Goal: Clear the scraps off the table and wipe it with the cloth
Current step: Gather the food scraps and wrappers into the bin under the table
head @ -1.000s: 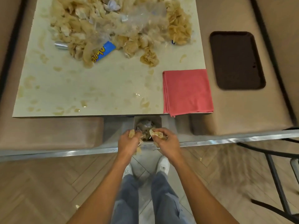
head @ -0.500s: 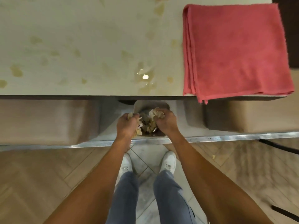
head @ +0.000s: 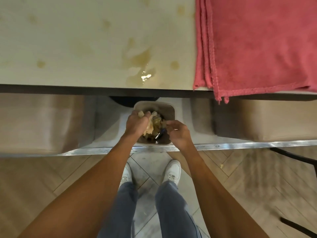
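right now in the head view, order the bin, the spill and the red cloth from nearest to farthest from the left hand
1. bin: directly under the left hand.
2. spill: ahead, at the table edge.
3. red cloth: far right on the table.

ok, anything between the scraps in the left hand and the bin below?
Nothing visible. The left hand grips the scraps directly above the open bin, which shows no lid. The right hand is over the bin's right edge, beside the scraps rather than beneath them.
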Tool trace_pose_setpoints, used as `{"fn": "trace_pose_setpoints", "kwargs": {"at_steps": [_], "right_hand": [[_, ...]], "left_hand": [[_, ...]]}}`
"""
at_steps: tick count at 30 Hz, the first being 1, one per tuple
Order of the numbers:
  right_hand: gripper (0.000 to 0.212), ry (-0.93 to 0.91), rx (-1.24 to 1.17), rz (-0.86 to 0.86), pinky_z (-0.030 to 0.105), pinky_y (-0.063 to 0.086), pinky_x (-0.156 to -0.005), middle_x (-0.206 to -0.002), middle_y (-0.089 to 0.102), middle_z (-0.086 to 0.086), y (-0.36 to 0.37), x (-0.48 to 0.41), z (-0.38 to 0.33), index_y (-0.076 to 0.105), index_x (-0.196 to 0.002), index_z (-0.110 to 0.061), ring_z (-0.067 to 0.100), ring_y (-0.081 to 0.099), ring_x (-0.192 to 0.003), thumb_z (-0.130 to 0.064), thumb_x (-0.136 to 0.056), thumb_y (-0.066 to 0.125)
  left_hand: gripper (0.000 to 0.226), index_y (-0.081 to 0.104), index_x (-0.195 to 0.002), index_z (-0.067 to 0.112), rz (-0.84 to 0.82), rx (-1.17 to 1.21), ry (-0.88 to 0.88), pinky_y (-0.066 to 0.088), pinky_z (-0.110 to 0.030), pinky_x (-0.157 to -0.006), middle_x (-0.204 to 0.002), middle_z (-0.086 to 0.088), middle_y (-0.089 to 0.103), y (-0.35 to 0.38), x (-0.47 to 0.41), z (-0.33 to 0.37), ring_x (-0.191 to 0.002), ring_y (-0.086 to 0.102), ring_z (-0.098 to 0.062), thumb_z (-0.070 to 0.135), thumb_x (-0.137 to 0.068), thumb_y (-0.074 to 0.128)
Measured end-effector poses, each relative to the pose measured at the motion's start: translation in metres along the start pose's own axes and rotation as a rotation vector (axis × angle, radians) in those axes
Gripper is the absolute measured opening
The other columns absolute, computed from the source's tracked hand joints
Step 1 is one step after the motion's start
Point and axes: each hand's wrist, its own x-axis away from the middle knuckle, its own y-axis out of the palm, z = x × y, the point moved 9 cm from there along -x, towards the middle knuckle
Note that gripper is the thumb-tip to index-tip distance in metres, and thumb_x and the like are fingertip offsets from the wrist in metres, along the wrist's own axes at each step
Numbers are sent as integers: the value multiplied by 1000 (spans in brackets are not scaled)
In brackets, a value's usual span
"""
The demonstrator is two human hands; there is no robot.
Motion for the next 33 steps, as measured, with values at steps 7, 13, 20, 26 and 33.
{"fn": "trace_pose_setpoints", "kwargs": {"at_steps": [7, 13, 20, 26, 33], "right_hand": [[32, -70, 1, 32, 11, 51, -73, -94, 67, -3, -14, 11, -9, 69, -122, -1, 12, 62, -87, 10, -97, 52], [28, -36, -37, 16, 21, 55, -82, -111, 74, 0, -24, 42, -24, 74, -116, -22, 16, 70, -100, -8, -98, 58], [28, -126, 50, -68, 12, 49, -73, -109, 73, -1, -47, 124, -84, 73, -120, -23, 15, 69, -94, -13, -97, 59], [24, -287, 74, -133, 26, 55, -86, -105, 73, -2, -73, 207, -148, 74, -116, -20, 14, 68, -94, -11, -98, 61], [22, -487, 121, -179, 24, 56, -81, -103, 75, -11, -113, 287, -228, 72, -112, -31, 6, 70, -91, -17, -99, 61]], "left_hand": [[18, 68, -115, 22, -135, -302, 83, 46, -34, -85, -117, 2, 63, 17, 0, 15, -112, 59, -24, 29, -105, 55], [27, 73, -126, 20, -108, -340, 115, 44, -31, -100, -135, -5, 66, -7, 45, 20, -125, 59, -27, 24, -105, 55], [20, 70, -118, 24, -53, -212, 132, 47, -19, -85, -127, -2, 70, -55, 148, 44, -115, 64, -20, 17, -102, 59], [20, 70, -116, 21, 12, -145, 208, 40, -8, -68, -105, 6, 71, -91, 247, 93, -92, 63, -5, 13, -102, 58], [16, 73, -115, 26, 126, -44, 368, 51, -23, -85, -105, 9, 74, -137, 325, 161, -98, 66, -3, 21, -102, 64]]}}
